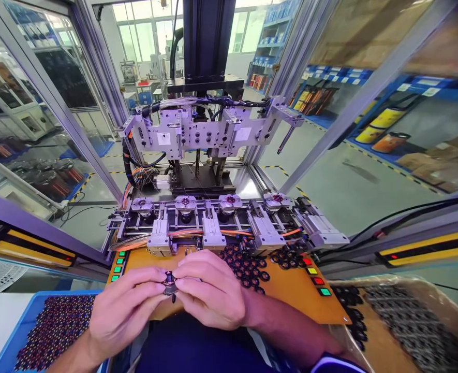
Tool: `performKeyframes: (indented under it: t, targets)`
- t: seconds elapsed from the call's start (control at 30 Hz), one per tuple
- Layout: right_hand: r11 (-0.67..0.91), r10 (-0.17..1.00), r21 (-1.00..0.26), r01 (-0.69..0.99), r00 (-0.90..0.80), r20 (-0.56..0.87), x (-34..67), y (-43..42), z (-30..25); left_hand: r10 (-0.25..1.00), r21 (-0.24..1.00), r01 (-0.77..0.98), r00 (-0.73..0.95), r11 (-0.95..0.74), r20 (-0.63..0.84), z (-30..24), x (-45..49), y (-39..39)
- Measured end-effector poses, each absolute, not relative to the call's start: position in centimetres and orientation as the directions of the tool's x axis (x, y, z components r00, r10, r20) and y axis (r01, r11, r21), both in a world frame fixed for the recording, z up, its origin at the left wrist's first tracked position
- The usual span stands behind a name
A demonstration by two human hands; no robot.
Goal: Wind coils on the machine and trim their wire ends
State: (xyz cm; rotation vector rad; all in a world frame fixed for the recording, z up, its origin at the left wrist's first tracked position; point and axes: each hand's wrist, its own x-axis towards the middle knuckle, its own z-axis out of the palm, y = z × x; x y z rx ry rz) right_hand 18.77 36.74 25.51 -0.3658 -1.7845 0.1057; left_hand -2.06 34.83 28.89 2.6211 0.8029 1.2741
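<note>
My left hand [126,308] and my right hand [213,292] meet in front of me, fingertips pinched together on one small black ring-shaped part [170,284]. They hover over the near edge of an orange panel [291,295]. A heap of loose black ring parts [248,267] lies on that panel just right of my hands. Beyond stands a winding machine with several round holders [186,203] in a row, each carrying a part.
A blue tray [7,342] of wound parts sits at my lower left. A cardboard box [407,321] of black rings is at lower right. Green buttons [117,261] and coloured buttons [317,280] flank the panel. Glass walls enclose the machine.
</note>
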Motion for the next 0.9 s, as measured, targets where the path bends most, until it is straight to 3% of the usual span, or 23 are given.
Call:
performKeyframes:
  t: [0.73,0.9]
  targets:
    - [0.956,0.226,-0.188,0.224,-0.156,0.962,18.9,36.0,25.5,0.477,0.292,0.401,0.509,-0.868,0.717,29.1,-1.7,33.8]
    - [0.961,0.200,-0.160,0.225,-0.171,0.965,18.9,35.8,25.3,0.440,0.219,0.420,0.557,-0.881,0.704,28.7,-2.2,33.4]
